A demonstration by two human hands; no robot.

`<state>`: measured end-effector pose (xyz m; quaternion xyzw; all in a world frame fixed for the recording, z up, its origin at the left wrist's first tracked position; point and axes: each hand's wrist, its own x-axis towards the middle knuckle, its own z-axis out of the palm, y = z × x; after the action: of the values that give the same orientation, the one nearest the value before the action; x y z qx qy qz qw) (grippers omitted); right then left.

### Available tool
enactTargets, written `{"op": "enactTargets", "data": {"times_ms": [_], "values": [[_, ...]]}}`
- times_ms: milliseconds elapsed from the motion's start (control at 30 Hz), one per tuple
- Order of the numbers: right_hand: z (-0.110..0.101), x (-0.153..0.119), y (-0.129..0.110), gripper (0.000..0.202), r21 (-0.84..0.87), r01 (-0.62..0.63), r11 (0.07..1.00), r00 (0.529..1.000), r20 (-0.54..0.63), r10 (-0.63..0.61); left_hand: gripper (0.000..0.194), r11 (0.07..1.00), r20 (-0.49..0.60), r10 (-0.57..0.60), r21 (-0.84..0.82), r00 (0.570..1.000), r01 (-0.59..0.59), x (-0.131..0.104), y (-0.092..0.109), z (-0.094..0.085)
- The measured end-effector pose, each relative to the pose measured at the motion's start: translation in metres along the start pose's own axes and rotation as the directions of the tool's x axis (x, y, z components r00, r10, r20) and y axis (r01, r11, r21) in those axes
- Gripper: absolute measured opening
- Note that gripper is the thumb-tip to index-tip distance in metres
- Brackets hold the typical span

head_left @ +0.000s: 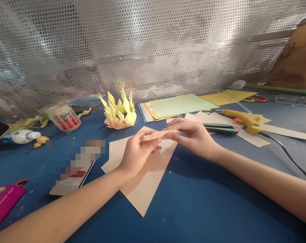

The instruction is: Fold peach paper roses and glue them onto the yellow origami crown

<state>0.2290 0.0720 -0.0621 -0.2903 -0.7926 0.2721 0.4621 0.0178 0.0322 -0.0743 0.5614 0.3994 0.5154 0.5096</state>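
A small folded piece of pale pink paper is held between both hands above the middle of the blue table. My left hand pinches its left end between thumb and fingers. At its right end, my right hand grips it with thumb and fingertips. Beneath the hands lie overlapping pale pink sheets, one corner pointing toward me. A yellow folded-paper crown with pink paper flowers stands behind my left hand.
On the blue table, a phone and magenta object lie left, a jar back left. Coloured sheets, a cutter, paper strips and a corded yellow glue gun lie right. Perforated metal stands behind.
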Motion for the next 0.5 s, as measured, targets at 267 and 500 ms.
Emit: {"op": "enactTargets", "data": {"times_ms": [267, 500], "values": [[-0.002, -0.001, 0.009, 0.01, -0.01, 0.13, 0.992, 0.99, 0.066, -0.129, 0.057, 0.999, 0.009, -0.006, -0.046, 1.0, 0.006, -0.002, 0.005, 0.0], [-0.004, 0.0, 0.013, 0.011, 0.018, -0.015, 1.0, 0.988, 0.155, 0.012, 0.048, 0.996, -0.103, -0.023, -0.088, 0.994, 0.014, 0.003, -0.002, -0.004]]}}
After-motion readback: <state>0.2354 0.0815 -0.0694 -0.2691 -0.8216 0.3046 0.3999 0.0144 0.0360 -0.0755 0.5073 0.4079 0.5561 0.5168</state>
